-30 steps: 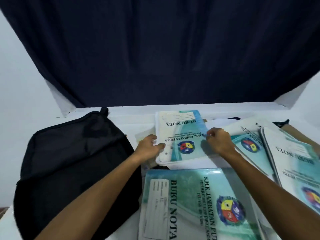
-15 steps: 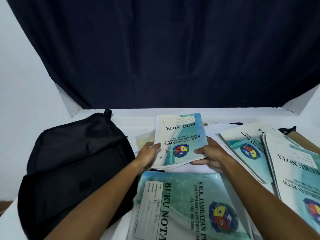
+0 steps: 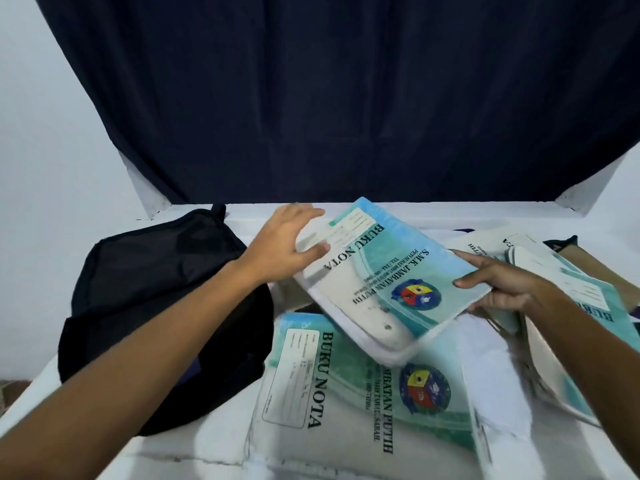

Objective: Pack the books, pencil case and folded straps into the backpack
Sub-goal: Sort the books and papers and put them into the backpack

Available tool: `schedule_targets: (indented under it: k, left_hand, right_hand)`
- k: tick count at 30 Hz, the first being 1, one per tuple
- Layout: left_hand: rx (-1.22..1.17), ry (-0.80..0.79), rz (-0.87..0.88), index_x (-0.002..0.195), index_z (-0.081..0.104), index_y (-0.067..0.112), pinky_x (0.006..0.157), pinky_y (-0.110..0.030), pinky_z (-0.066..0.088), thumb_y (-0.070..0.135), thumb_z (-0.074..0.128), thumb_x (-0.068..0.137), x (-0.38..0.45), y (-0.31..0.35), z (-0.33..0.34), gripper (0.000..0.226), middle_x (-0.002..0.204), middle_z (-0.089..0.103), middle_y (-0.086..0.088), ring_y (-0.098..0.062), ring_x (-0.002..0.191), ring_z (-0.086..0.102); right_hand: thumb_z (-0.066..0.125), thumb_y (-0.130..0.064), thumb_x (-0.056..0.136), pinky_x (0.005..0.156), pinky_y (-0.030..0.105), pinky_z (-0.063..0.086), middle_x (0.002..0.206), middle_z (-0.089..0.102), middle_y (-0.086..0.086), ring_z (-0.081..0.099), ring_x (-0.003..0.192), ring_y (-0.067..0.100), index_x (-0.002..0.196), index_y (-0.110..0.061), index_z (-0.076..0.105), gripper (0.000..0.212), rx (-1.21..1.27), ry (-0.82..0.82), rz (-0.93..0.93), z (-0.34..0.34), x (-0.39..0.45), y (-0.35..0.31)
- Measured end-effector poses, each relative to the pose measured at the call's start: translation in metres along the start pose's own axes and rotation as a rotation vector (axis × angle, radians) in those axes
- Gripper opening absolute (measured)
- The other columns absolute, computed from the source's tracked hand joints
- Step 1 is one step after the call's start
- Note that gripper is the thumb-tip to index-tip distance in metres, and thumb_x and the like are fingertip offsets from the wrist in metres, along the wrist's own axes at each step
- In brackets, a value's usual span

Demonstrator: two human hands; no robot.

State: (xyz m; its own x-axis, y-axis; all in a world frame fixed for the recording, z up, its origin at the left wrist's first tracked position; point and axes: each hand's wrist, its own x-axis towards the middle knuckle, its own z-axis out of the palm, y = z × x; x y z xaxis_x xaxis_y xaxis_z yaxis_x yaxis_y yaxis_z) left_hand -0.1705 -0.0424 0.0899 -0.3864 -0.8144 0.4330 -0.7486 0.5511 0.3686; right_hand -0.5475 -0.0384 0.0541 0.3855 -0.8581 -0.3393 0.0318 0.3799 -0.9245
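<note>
held a lifted notebook (image 3: 388,282) in both hands, left hand (image 3: 282,247) and right hand (image 3: 502,285) each gripping an edge, above another notebook (image 3: 363,403); black backpack (image 3: 156,306) lay left, more notebooks (image 3: 568,289) right.

Dark navy curtain (image 3: 329,98) against white wall (image 3: 41,133), behind white table (image 3: 194,445).

Notebooks crowd the white table (image 3: 166,455) at centre and right: a "BUKU NOTA" notebook (image 3: 360,403) lies near, more notebooks (image 3: 568,292) overlap at right. The black backpack (image 3: 156,306) fills the left. A bare strip runs behind, below the dark curtain (image 3: 329,98).
</note>
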Motion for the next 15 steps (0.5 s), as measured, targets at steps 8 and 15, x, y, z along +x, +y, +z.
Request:
schedule_targets:
  k: [8, 15]
  left_hand:
    - [0.337, -0.341, 0.406, 0.154, 0.022, 0.028, 0.117, -0.056, -0.006, 0.080, 0.041, 0.077, -0.050, 0.031, 0.066, 0.095, 0.163, 0.000, -0.011, -0.028, 0.150, -0.009]
    - [0.320, -0.416, 0.304, 0.155, 0.004, 0.037, 0.116, -0.064, -0.001, 0.082, 0.041, 0.080, -0.097, 0.014, 0.129, 0.096, 0.163, -0.016, -0.004, -0.028, 0.148, -0.022]
  right_hand:
    - [0.047, 0.025, 0.085, 0.039, 0.018, 0.049, 0.102, 0.068, 0.009, 0.071, 0.069, 0.015, 0.116, -0.013, 0.058, 0.051, -0.409, -0.120, 0.235, 0.033, -0.032, -0.009]
    - [0.075, -0.002, 0.077, 0.076, 0.034, 0.056, 0.122, 0.064, 0.000, 0.067, 0.099, 0.025, 0.132, -0.029, 0.056, 0.065, -1.204, -0.039, 0.136, 0.053, -0.020, -0.008]
